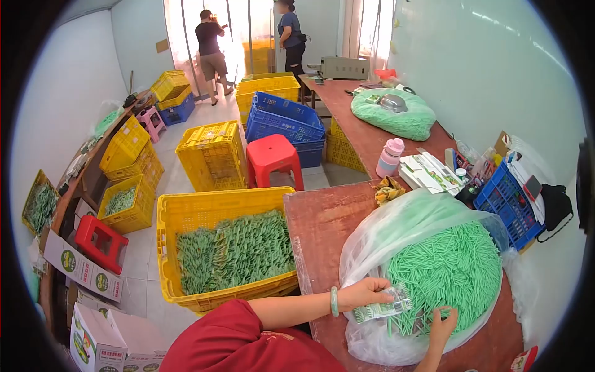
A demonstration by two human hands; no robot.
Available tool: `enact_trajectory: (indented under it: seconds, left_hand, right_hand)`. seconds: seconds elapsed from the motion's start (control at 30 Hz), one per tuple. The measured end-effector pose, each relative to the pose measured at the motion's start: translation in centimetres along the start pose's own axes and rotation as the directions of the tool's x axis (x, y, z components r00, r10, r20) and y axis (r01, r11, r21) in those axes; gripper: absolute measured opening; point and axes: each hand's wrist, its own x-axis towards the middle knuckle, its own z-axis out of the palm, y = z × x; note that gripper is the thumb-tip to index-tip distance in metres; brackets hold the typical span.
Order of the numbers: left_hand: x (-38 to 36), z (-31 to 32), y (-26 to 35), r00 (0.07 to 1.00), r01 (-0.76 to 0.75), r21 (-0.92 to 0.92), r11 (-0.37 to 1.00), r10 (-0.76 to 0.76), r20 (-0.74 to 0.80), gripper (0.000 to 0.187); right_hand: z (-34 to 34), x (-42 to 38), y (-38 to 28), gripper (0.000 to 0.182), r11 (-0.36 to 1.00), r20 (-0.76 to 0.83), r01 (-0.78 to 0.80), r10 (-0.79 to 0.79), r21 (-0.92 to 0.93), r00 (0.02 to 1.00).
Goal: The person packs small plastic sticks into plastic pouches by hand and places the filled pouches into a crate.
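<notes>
Left hand (pixel 365 291) pinches a clear packet (pixel 383 308) — right hand (pixel 443 322), fingers spread, digs into bagged green sticks (pixel 452 266).

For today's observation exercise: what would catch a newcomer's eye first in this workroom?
First, the heap of green sticks in a clear bag on the table, where the left hand holds a small packet and the right hand reaches into the sticks. Next, the yellow crate of filled packets beside the table, and the red stool behind it.
</notes>
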Motion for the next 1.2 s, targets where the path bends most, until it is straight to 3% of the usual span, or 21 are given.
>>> enact_trajectory:
  seconds: [0.17, 0.27, 0.37, 0.47, 0.57, 0.67, 0.87, 0.97, 1.03, 1.13, 1.2]
  left_hand:
    - [-0.2, 0.0, 0.0, 0.999, -0.042, 0.080, 0.996, 0.042, 0.005, 0.016]
    - [-0.3, 0.2, 0.2, 0.998, -0.047, 0.207, 0.977, 0.056, -0.038, 0.015]
    - [-0.1, 0.2, 0.0, 0.996, -0.069, 0.296, 0.953, 0.085, -0.040, 0.015]
    - [0.1, 0.0, -0.3, 0.992, -0.095, 0.326, 0.941, 0.116, -0.043, 0.014]
    - [0.1, -0.2, -0.4, 0.991, -0.105, 0.357, 0.928, 0.127, -0.040, 0.014]
    - [0.3, -0.4, -0.7, 0.990, -0.107, 0.404, 0.908, 0.134, -0.038, 0.016]
    - [-0.2, -0.4, -0.3, 0.981, -0.128, 0.479, 0.868, 0.183, -0.070, 0.018]
    - [-0.3, -0.7, -0.6, 0.974, -0.145, 0.521, 0.841, 0.213, -0.073, 0.019]
    - [-0.3, -0.6, -0.7, 0.960, -0.177, 0.576, 0.798, 0.269, -0.077, 0.019]
    - [-0.5, 0.0, -0.4, 0.958, -0.179, 0.584, 0.792, 0.275, -0.079, 0.017]
    - [-0.6, 0.3, -0.4, 0.955, -0.199, 0.544, 0.815, 0.285, -0.078, 0.016]
  right_hand:
    - [0.0, 0.1, 1.2, 0.015, 0.985, 0.106, -0.165, 0.160, 0.042, 0.981]
    - [0.3, -0.1, 2.1, 0.016, 0.999, -0.049, -0.014, 0.012, -0.035, 0.999]
    - [0.2, -0.3, 1.9, 0.017, 0.994, -0.027, 0.026, -0.030, -0.110, 0.999]
    - [0.1, 0.1, 2.9, 0.017, 0.995, -0.002, -0.086, 0.087, 0.042, 0.996]
    - [-0.1, -0.2, 2.2, 0.016, 0.999, 0.002, -0.027, 0.027, 0.036, 1.000]
    - [-0.5, -0.1, 1.5, 0.016, 0.985, 0.039, -0.151, 0.148, 0.088, 0.988]
    - [-1.7, 0.1, 2.5, 0.017, 0.995, 0.044, -0.079, 0.076, 0.054, 0.996]
    - [-2.7, 0.2, -0.8, 0.017, 0.966, 0.075, -0.173, 0.162, 0.189, 0.984]
    - [-2.6, 0.3, -2.9, 0.013, 0.956, 0.024, -0.118, 0.116, 0.268, 0.993]
    - [-3.2, 0.7, -6.7, 0.010, 0.913, 0.071, -0.087, 0.064, 0.398, 0.995]
    - [-3.3, 0.6, -9.3, 0.013, 0.810, 0.106, -0.161, 0.123, 0.563, 0.987]
